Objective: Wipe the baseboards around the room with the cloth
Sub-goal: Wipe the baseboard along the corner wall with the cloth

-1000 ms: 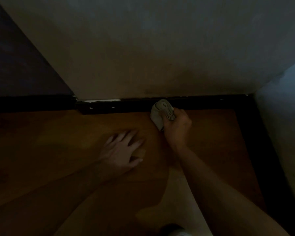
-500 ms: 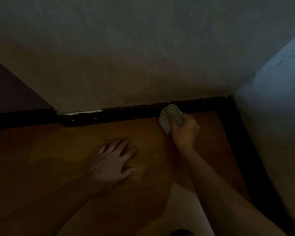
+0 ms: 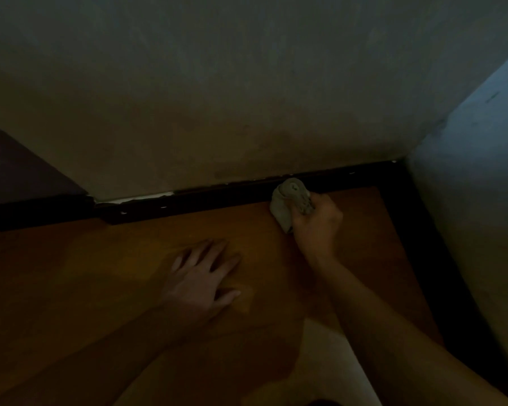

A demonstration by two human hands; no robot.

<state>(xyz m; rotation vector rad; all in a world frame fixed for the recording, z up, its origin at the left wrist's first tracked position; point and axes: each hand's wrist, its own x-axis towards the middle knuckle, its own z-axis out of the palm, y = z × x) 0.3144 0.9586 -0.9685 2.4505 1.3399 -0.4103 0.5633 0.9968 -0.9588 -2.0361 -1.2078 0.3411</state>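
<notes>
Dim frame. Far out past the left hand (image 3: 200,276): dark panel (image 3: 18,177), can't tell what it is. Left hand is flat, palm down on the orange-brown floor (image 3: 100,273), fingers straight and spread, holding nothing, forearm running back to the lower-left corner. Ahead of it, a black baseboard (image 3: 206,200) runs along the foot of the grey wall (image 3: 247,98); a thin white strip (image 3: 135,197) shows along its top edge, forward-left of the left hand. Near side of the floor between the two forearms: a pale patch (image 3: 329,361). Cloth (image 3: 288,200) is a grey-beige wad, bunched, at the front of the right hand (image 3: 317,227), upper end on the baseboard face, lower end hanging down toward the floor. Right hand is fisted round it, fingers curled into the folds, knuckles up, sitting just in front of the baseboard, ahead and right of the left hand, the two apart. Right of the right hand: a second black baseboard (image 3: 440,276) meets the first at the corner and runs back along a lighter bluish wall (image 3: 481,200).
</notes>
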